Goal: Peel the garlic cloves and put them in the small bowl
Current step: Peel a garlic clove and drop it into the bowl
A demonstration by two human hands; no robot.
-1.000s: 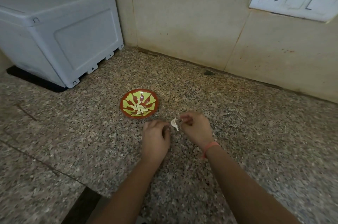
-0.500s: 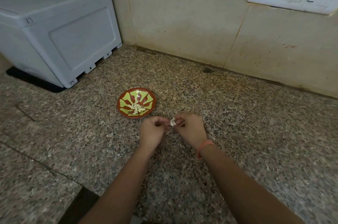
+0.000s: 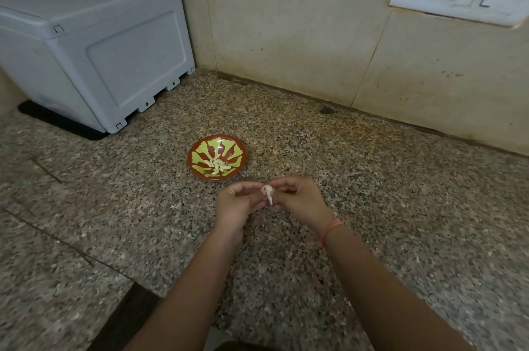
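Above the speckled, polished granite countertop (image 3: 400,207) your left hand (image 3: 237,204) and right hand (image 3: 300,198) meet fingertip to fingertip. Just beyond them sits the small bowl (image 3: 240,150), a glossy, shallow round dish in red-brown with yellow-green leaf shapes, holding a heap of smooth, pale, slender peeled cloves (image 3: 218,165). Both hands pinch one garlic clove (image 3: 268,193) between them, its long axis near upright with a papery whitish tail of skin hanging below; the bowl lies forward and left of that grip, so I judge your left hand nearer for the drop.
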